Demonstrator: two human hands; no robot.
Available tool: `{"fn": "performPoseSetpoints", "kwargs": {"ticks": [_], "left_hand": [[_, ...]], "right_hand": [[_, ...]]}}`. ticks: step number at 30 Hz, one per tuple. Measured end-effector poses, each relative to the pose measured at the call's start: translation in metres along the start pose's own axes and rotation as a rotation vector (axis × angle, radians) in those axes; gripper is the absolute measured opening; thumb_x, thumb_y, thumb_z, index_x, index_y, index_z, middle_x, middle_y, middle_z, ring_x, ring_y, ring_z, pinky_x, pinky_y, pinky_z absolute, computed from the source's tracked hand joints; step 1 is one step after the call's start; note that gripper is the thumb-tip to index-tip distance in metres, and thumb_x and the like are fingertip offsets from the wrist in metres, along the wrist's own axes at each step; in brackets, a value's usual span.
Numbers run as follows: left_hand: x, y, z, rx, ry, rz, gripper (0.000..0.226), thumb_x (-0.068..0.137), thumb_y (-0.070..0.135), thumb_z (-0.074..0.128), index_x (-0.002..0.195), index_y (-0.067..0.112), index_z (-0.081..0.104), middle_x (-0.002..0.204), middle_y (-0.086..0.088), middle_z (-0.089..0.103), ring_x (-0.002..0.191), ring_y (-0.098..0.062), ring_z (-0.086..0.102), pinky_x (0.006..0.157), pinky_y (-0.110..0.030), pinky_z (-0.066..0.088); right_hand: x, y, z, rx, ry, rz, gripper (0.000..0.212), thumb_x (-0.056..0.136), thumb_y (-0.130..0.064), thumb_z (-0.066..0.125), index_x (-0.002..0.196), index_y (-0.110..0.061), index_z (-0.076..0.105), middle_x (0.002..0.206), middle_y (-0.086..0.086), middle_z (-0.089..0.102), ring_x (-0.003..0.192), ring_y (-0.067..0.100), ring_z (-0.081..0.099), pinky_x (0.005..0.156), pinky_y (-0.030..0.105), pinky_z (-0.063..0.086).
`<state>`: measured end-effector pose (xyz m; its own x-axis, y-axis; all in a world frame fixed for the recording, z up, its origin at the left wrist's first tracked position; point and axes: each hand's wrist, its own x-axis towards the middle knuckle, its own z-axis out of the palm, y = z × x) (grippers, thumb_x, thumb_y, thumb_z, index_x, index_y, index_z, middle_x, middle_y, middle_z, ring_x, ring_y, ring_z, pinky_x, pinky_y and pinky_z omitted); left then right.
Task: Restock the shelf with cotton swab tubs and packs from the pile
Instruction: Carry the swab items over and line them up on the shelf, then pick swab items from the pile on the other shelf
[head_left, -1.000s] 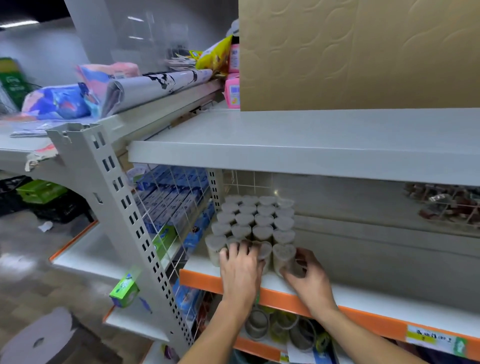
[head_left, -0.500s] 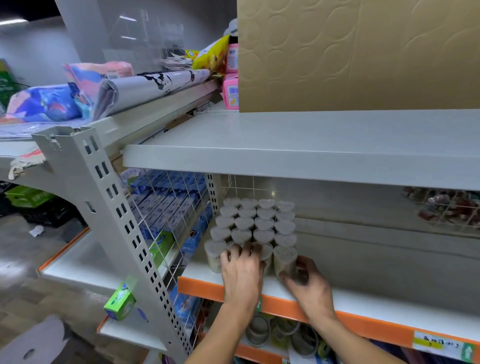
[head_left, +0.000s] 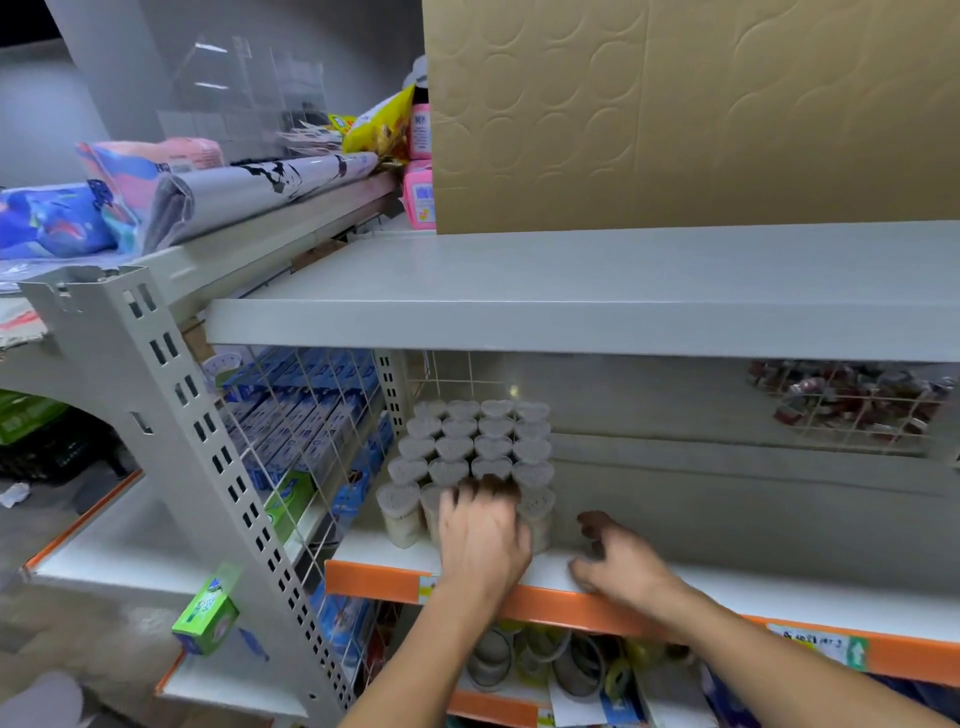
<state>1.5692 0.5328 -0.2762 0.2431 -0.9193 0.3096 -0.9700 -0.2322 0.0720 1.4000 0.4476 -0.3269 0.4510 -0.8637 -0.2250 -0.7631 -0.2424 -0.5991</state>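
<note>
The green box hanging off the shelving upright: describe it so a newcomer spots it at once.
Start at the grey perforated metal upright rising diagonally through the left of the head view. Near its foot, on its left side, sits a small bright green carton with blue print. Unlike the green box behind the white wire grid, it sticks out into the aisle, alone.

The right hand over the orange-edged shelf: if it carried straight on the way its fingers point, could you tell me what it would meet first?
Probably nothing until the grey back panel. The right hand points inward over bare shelf, right of the swab tubs. Blur makes depth uncertain.
</note>
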Motion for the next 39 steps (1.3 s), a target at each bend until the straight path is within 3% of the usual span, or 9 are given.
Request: {"fn": "performPoseSetpoints", "kwargs": {"ticks": [3,7,15,23,28,39], "left_hand": [[0.008,0.027,-0.008,0.019,-0.107,0.025,0.028,0.085,0.037,0.049,0.1,0.022,0.066,0.103,-0.005,0.068,0.105,-0.028,0.059,0.094,-0.038,0.035],[0.018,0.064,-0.017,0.048,-0.183,0.11,0.03,0.088,0.038,0.049,0.107,0.018,0.062,0.11,-0.008,0.065,0.106,-0.03,0.058,0.094,-0.037,0.038],[0.041,0.124,-0.021,0.029,-0.489,0.22,0.042,0.091,0.044,0.048,0.126,0.023,0.057,0.127,-0.006,0.062,0.116,-0.028,0.059,0.094,-0.036,0.049],[0.041,0.192,-0.015,0.047,-0.682,0.271,0.043,0.087,0.042,0.053,0.124,0.021,0.061,0.128,-0.003,0.064,0.115,-0.026,0.061,0.096,-0.036,0.051],[0.039,0.247,-0.016,0.033,-0.679,0.332,0.042,0.087,0.039,0.055,0.124,0.02,0.06,0.129,-0.006,0.062,0.117,-0.027,0.06,0.093,-0.036,0.05],[0.027,0.4,-0.012,-0.029,-0.648,0.525,0.055,0.092,0.046,0.056,0.14,0.022,0.049,0.141,-0.004,0.055,0.127,-0.027,0.055,0.103,-0.041,0.047]], "right_hand": [[-0.007,0.006,-0.033,-0.182,-0.104,0.038,0.075,0.081,-0.042,0.067,0.149,-0.024,0.04,0.148,0.002,0.049,0.13,0.018,0.051,0.102,0.022,0.041],[-0.022,0.017,-0.076,-0.352,-0.223,0.075,0.084,0.075,-0.054,0.066,0.149,-0.027,0.038,0.151,-0.001,0.045,0.133,0.019,0.048,0.107,0.033,0.043],[-0.06,0.056,-0.139,-0.4,-0.211,0.177,0.079,0.083,-0.053,0.067,0.15,-0.026,0.037,0.154,0.0,0.041,0.136,0.023,0.046,0.107,0.035,0.042],[-0.097,0.11,-0.168,-0.432,-0.171,0.237,0.081,0.076,-0.052,0.069,0.148,-0.024,0.042,0.15,0.001,0.047,0.133,0.024,0.05,0.107,0.038,0.044],[-0.12,0.144,-0.192,-0.421,-0.147,0.249,0.08,0.075,-0.054,0.07,0.145,-0.024,0.045,0.148,0.002,0.049,0.131,0.025,0.052,0.107,0.039,0.045],[-0.187,0.233,-0.248,-0.404,-0.1,0.341,0.068,0.084,-0.048,0.068,0.144,-0.022,0.046,0.143,0.004,0.053,0.125,0.025,0.054,0.101,0.038,0.047]]}}
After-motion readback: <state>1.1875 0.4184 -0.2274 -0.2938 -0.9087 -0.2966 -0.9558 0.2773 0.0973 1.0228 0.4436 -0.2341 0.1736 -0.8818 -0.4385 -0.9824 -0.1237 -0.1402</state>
